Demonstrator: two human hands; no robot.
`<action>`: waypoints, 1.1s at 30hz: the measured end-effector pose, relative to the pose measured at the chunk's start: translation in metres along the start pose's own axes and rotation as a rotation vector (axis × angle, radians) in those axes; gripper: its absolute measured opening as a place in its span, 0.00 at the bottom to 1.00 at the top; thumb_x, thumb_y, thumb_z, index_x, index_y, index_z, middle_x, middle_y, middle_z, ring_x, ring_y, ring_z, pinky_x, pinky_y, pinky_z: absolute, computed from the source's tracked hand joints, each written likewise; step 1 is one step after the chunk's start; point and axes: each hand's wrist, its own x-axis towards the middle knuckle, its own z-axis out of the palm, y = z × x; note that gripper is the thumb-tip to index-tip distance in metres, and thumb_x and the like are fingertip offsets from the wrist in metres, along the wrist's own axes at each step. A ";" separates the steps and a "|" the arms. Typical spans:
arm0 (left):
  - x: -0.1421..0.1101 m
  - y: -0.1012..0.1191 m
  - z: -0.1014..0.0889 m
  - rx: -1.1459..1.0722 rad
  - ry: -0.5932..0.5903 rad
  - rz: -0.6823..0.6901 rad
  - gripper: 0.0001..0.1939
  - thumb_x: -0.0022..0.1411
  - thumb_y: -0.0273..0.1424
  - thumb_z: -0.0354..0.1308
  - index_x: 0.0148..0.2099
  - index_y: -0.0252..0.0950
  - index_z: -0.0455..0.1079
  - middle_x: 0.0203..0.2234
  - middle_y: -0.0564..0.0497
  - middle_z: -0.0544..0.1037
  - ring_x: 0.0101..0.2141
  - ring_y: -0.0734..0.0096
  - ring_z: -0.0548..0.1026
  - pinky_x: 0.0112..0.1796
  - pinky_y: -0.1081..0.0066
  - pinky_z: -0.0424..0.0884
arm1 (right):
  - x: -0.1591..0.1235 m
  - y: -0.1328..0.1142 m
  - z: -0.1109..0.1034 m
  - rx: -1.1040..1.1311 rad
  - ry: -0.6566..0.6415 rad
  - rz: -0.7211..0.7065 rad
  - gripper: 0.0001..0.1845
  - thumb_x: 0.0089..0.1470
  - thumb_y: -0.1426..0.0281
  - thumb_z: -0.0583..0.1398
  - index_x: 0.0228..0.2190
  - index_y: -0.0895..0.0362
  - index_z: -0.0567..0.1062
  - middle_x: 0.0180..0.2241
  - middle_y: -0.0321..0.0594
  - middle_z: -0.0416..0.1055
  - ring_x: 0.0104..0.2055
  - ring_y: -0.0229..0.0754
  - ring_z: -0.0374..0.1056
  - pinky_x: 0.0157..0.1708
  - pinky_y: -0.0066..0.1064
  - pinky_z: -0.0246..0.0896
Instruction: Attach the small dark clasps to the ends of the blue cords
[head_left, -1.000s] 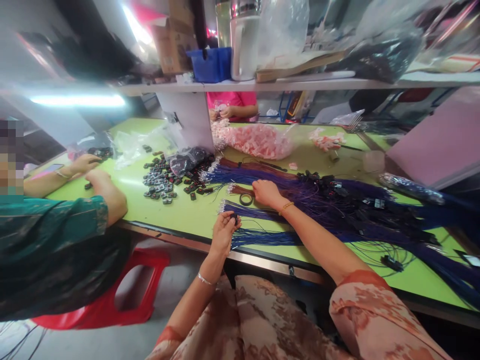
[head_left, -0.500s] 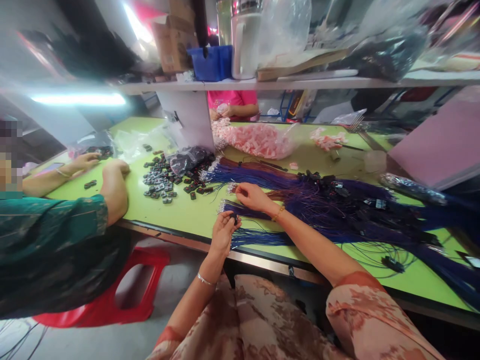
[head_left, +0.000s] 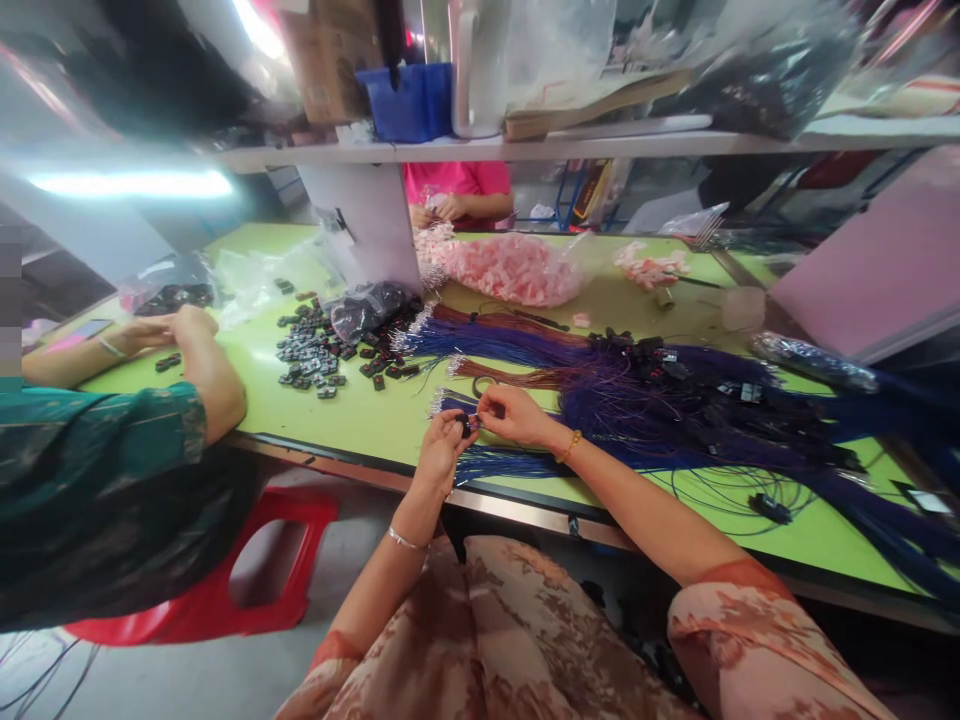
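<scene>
My left hand (head_left: 441, 450) is pinched on a small black connector (head_left: 466, 426) near the front edge of the green table (head_left: 360, 420). My right hand (head_left: 516, 414) meets it from the right, fingers pinched on a thin wire end at that connector. Both hands hover over bundles of blue wires (head_left: 517, 464) that fan out to the left. A larger mass of blue and purple wires (head_left: 675, 400) with black connectors lies to the right. A brown wire bundle (head_left: 517, 377) lies just beyond my hands.
Loose black connectors (head_left: 322, 355) and a dark plastic bag (head_left: 367, 308) lie at the left centre. A person in a green sleeve (head_left: 105, 440) works at the left above a red stool (head_left: 247, 580). A bag of pink parts (head_left: 517, 268) sits farther back, a shelf (head_left: 525, 150) above.
My right hand has drawn back from the brown wires to my left hand, bringing a wire end to the connector. The view has shifted slightly.
</scene>
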 end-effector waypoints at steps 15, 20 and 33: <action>0.008 -0.004 -0.003 0.034 -0.007 0.006 0.16 0.51 0.32 0.66 0.40 0.34 0.66 0.30 0.50 0.76 0.34 0.71 0.76 0.48 0.57 0.70 | 0.001 0.000 -0.003 -0.003 -0.001 -0.006 0.04 0.49 0.72 0.58 0.25 0.59 0.72 0.23 0.35 0.69 0.24 0.33 0.60 0.26 0.25 0.51; 0.010 -0.009 -0.003 0.042 -0.011 0.033 0.19 0.48 0.33 0.68 0.40 0.35 0.66 0.31 0.50 0.75 0.34 0.71 0.76 0.46 0.58 0.71 | 0.003 0.001 0.000 -0.087 -0.010 -0.065 0.03 0.48 0.73 0.58 0.25 0.58 0.72 0.23 0.35 0.69 0.25 0.34 0.60 0.28 0.26 0.51; 0.005 -0.006 0.006 0.090 0.050 0.024 0.18 0.45 0.31 0.69 0.37 0.34 0.66 0.25 0.53 0.74 0.29 0.73 0.74 0.44 0.59 0.71 | -0.001 0.001 0.005 -0.198 -0.031 -0.103 0.05 0.50 0.74 0.56 0.25 0.58 0.72 0.24 0.38 0.70 0.26 0.38 0.61 0.31 0.29 0.51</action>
